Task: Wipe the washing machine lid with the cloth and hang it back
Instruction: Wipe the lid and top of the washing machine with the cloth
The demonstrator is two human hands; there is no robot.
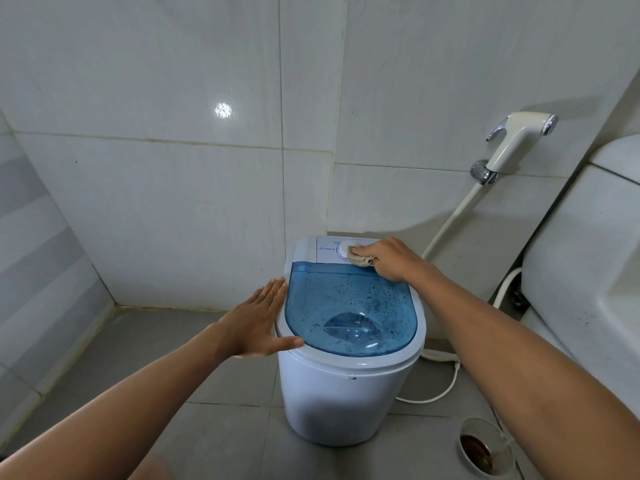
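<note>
A small white washing machine stands on the floor in the middle. Its translucent blue lid is speckled with water drops. My right hand presses a bunched beige cloth onto the white control panel at the back of the machine, beside the dial. My left hand lies flat with fingers straight along the left rim of the machine, the thumb resting on the front rim.
Grey tiled walls meet in a corner behind the machine. A white bidet sprayer hangs on the right wall, its hose running down. A white toilet tank fills the right side. A floor drain sits at the bottom right.
</note>
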